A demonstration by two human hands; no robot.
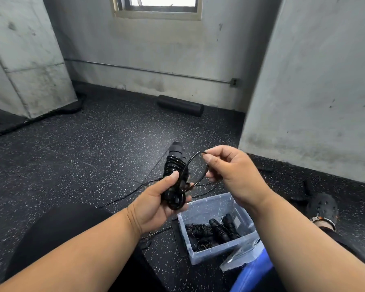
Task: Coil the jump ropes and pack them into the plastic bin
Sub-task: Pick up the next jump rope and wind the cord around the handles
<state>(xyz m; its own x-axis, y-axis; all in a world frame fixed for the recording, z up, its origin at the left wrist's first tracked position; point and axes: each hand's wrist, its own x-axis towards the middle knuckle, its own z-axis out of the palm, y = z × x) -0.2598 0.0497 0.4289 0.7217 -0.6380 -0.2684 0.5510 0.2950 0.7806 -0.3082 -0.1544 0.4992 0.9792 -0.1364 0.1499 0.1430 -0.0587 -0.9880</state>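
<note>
My left hand (159,202) grips a black jump rope (176,165) by its handles, with the cord wound round them in tight turns. My right hand (230,174) pinches a loop of the same cord just to the right of the bundle. The loose tail of the cord (133,191) trails down to the floor on the left. Below my hands stands the clear plastic bin (207,204), holding several coiled black jump ropes (215,229).
A clear lid with a blue edge (243,255) leans at the bin's near right corner. A black foam roller (180,105) lies by the far wall. Concrete pillars rise at left and right. My knee (57,226) and my shoe (321,205) flank the bin.
</note>
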